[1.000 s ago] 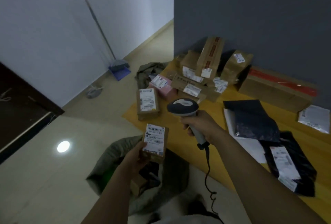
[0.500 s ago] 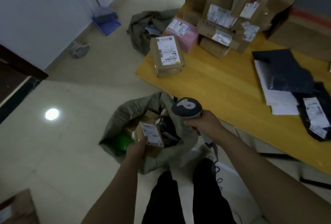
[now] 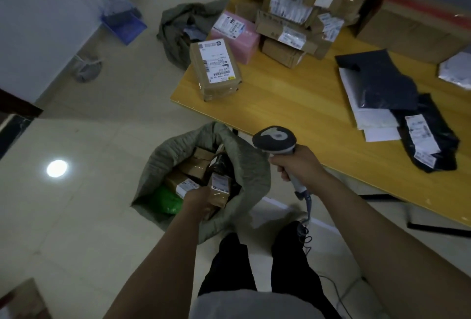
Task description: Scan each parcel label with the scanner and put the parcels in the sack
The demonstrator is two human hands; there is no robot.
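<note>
Two hands on your feed, yes? What has the left one got?

I've got the left hand (image 3: 197,197) down inside the mouth of the sack (image 3: 244,165), fingers wrapped round a small brown parcel (image 3: 219,190) with its white label facing up. It sits among packed boxes (image 3: 197,167) inside the sack, and a green packet (image 3: 165,200) lies against the sack's left inner wall.

And the right?

My right hand (image 3: 295,163) hovers just right of the sack, level with its rim, fingers clenched round the grip of the scanner (image 3: 275,139). The scanner's dark head points away from me, and its cable (image 3: 309,204) hangs to the floor right of the sack.

What's on the tabletop?

The tabletop (image 3: 293,104) stands just beyond the sack. At the corner nearest the sack, a taped brown box (image 3: 216,69) lies label up. Farther from the sack, a pink parcel (image 3: 237,33) touches a heap of cardboard boxes (image 3: 288,13). Well right of the sack, dark mailer bags (image 3: 382,81) overlap white ones, with a black bag (image 3: 428,140) carrying labels beside them.

Anything on the floor?

I see a second olive sack (image 3: 178,28) slumped well beyond the first sack.
</note>
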